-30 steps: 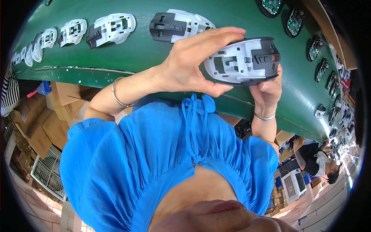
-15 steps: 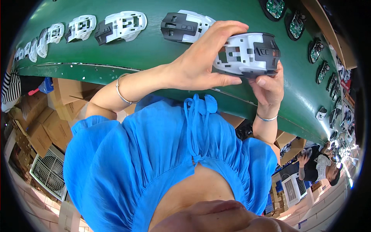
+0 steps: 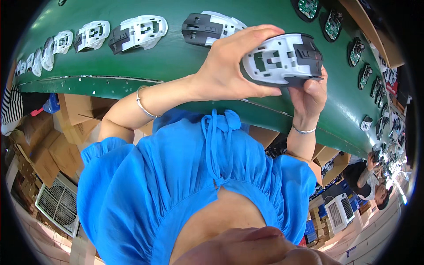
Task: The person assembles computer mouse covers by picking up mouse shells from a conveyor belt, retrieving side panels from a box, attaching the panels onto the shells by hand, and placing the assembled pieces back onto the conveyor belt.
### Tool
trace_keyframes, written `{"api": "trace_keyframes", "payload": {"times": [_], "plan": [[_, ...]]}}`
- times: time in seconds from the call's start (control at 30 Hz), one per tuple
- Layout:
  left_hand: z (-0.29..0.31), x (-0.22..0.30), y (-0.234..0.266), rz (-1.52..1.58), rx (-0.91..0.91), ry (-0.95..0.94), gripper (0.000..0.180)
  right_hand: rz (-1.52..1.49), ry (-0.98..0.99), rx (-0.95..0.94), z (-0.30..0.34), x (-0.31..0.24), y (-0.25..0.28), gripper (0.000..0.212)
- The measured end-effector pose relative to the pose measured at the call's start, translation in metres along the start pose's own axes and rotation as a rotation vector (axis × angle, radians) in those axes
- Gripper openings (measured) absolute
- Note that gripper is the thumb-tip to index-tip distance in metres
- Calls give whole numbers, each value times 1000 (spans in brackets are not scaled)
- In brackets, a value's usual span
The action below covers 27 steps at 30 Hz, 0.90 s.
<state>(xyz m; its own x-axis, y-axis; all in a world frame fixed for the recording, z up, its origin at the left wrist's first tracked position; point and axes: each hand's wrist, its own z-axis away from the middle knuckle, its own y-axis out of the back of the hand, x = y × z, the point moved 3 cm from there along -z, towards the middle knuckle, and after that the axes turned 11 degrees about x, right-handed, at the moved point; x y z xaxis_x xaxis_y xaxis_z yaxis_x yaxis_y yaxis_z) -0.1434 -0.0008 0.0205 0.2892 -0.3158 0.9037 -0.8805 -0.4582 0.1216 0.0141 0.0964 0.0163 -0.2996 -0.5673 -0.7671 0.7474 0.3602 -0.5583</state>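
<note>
- Fingers of our left hand (image 3: 229,66) spread in a wide C around the rounded white end of a white-and-grey shell (image 3: 282,59), the forefinger reaching along its upper edge and the thumb lying along its lower edge.
- Our right hand (image 3: 307,99) grips the dark end of that shell from below and from the right, its thumb bent against the lower corner and its other fingers mostly hidden behind the plastic.
- Between both hands we hold the shell raised over the green tabletop (image 3: 176,59), tilted so that its cut-out face shows to us.
- Just beyond our left fingers lies a nearby shell (image 3: 203,28), dark end to the left, its white end partly covered by our hand.
- Farther left, we see more shells (image 3: 139,33) set in a line that curves off toward the rim of the view.
- To our right, dark housings with green circuit boards (image 3: 332,25) run down the far side, well apart from our fingers.
- Near the right end of the tabletop stands a small white-and-black part (image 3: 366,123).
- We wear a bracelet on each wrist; beyond our right arm a co-worker (image 3: 362,179) shows.
</note>
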Motion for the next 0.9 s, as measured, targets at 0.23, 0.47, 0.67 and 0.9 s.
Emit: {"api": "trace_keyframes", "payload": {"times": [0.23, 0.47, 0.67, 0.9], "plan": [[-5, -2, 3, 29, -198, -34, 88, -50, -27, -76, -7, -4, 10, 45], [-7, -4, 1, -18, -180, -104, 87, -25, -31, -95, -7, 3, 10, 44], [-1, -1, -3, 7, -202, 51, 85, -30, -37, -71, -1, 0, 9, 42], [0, 9, -22, -50, 2, -217, 78, 1, 3, -133, 9, -14, 24, 43]]}}
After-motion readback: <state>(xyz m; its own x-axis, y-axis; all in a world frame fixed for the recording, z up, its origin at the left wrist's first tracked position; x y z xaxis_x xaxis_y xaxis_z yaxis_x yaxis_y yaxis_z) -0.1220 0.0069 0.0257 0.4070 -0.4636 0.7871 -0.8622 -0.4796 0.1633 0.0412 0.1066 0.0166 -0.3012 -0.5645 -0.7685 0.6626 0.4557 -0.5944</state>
